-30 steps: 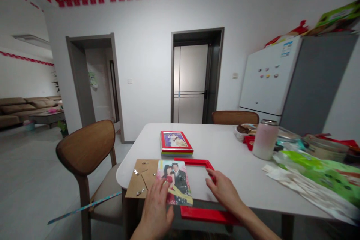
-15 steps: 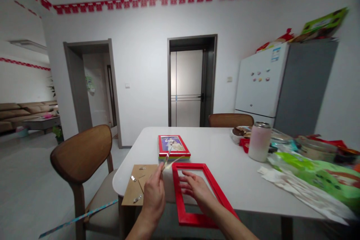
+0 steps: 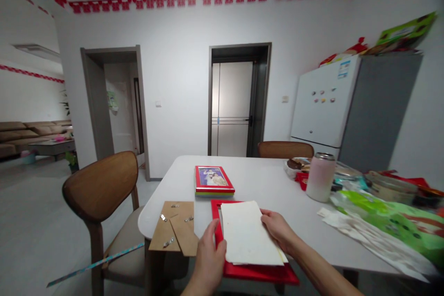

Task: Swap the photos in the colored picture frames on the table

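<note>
In the lower middle of the frame, white sheets lie over a red frame, whose border shows above, left of and below them. The right hand has its grip closed on their right edge. The left hand is at the left side, thumb against the sheets' edge; whether its grip is closed on them or on the red frame, I cannot tell. At lower left, a brown board with metal clips overhangs the surface. Stacked picture frames sit just beyond, near centre.
</note>
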`<state>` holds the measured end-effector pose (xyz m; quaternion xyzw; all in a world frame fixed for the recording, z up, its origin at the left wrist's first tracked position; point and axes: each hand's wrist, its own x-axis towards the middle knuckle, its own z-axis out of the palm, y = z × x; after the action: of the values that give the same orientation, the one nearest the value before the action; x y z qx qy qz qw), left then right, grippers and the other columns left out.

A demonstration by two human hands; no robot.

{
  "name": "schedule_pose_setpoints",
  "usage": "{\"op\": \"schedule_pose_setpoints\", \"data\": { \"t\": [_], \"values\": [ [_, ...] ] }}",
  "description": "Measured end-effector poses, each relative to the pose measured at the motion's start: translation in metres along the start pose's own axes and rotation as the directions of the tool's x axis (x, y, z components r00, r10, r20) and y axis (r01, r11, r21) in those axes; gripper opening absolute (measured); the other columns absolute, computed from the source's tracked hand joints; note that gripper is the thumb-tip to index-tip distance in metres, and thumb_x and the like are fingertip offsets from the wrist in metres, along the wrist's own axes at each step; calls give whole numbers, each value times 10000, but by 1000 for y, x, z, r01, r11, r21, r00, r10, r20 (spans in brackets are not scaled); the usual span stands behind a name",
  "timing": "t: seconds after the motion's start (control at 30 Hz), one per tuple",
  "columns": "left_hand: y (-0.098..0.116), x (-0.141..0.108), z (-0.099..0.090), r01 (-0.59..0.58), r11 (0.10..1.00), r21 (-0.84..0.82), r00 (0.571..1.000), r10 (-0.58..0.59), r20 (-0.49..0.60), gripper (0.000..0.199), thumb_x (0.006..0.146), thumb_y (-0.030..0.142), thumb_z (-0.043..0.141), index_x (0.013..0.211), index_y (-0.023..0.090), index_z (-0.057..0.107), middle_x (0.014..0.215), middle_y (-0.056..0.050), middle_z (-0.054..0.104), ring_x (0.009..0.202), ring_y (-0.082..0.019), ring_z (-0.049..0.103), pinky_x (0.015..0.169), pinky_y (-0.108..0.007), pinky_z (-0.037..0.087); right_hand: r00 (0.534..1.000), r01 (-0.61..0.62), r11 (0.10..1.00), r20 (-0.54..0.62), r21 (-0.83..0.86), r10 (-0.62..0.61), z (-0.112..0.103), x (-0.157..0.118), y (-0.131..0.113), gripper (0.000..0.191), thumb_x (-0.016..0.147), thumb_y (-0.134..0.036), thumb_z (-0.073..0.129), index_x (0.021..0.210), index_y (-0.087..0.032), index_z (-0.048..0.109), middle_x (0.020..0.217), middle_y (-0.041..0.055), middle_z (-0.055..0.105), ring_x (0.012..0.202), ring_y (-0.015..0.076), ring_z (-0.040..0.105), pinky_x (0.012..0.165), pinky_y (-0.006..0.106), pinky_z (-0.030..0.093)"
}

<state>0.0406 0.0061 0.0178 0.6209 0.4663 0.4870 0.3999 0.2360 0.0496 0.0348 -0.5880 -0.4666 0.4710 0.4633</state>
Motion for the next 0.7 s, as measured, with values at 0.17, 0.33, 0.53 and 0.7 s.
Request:
{"op": "schedule_pose_setpoints", "data": {
  "t": [0.17, 0.33, 0.53, 0.7],
  "values": [
    [-8, -15, 1, -126, 913, 387, 970, 31, 242, 579, 594, 143, 549, 1157, 61, 441, 1291, -157, 355, 1196, -235, 307, 1007, -322, 240, 1000, 10, 986, -10, -169, -12, 5, 7, 1, 413, 616, -88, 315, 923, -79, 590, 662, 85, 673, 545, 160, 619, 487, 224, 450],
    [-7, -14, -5, -193, 879, 437, 937, 34, 347, 615, 603, 170, 578, 1186, 65, 412, 1311, -163, 317, 1207, -235, 287, 1011, -340, 233, 986, 86, 882, -87, -464, -143, 11, 16, 2, 356, 643, -103, 341, 852, -94, 629, 614, 71, 663, 556, 158, 612, 486, 208, 426],
    [-5, -13, -13, -208, 866, 454, 926, 26, 376, 620, 588, 161, 601, 1181, 128, 422, 1317, -134, 320, 1203, -230, 296, 1004, -349, 238, 965, 90, 743, -126, -663, -230, 6, 28, 7, 292, 654, -143, 377, 771, -120, 644, 678, 83, 661, 678, 168, 600, 569, 218, 399],
    [4, -14, -14, -287, 823, 491, 891, 41, 452, 549, 640, 218, 580, 1168, 174, 438, 1279, -101, 393, 1182, -231, 330, 1007, -402, 197, 958, 69, 594, -112, -802, -263, 7, 26, 12, 244, 672, -197, 408, 733, -119, 631, 802, 145, 636, 743, 208, 585, 629, 276, 387]
  ]
}}
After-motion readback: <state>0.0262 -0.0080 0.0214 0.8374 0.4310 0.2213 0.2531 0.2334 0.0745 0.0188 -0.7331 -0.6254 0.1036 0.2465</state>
